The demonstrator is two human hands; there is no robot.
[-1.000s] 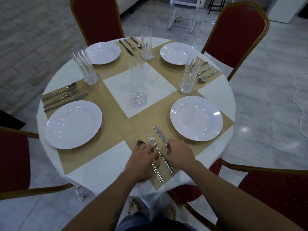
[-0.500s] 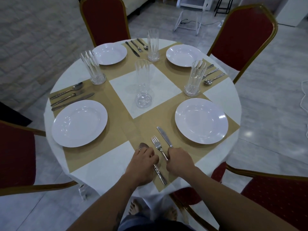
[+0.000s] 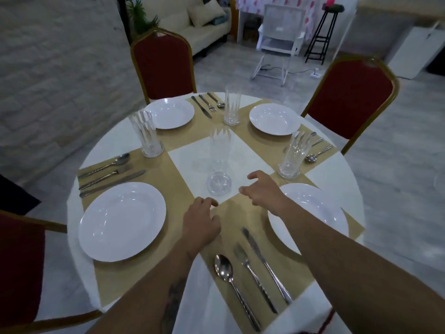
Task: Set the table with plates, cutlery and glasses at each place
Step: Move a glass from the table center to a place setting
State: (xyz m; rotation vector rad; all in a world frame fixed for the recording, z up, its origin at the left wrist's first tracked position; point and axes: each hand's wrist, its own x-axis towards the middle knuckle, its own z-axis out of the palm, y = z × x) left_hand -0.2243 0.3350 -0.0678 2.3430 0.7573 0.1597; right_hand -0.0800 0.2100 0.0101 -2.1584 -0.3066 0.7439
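Standing on a grey floor (image 3: 397, 169) between red chairs (image 3: 163, 66), the round table (image 3: 108, 145) wears a white cloth with tan mats (image 3: 183, 133). The centre glass (image 3: 219, 165) is upright, its long axis vertical; the left hand (image 3: 201, 222) at its 7 o'clock and the right hand (image 3: 260, 191) at 3 o'clock, both spread, hold nothing. Its rim is blurred.

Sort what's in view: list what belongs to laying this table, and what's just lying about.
Belongs: plates, such as the near left plate; centre glass; near spoon, fork, knife; left hand; right hand.
Lying about: sofa; black stool; plant.
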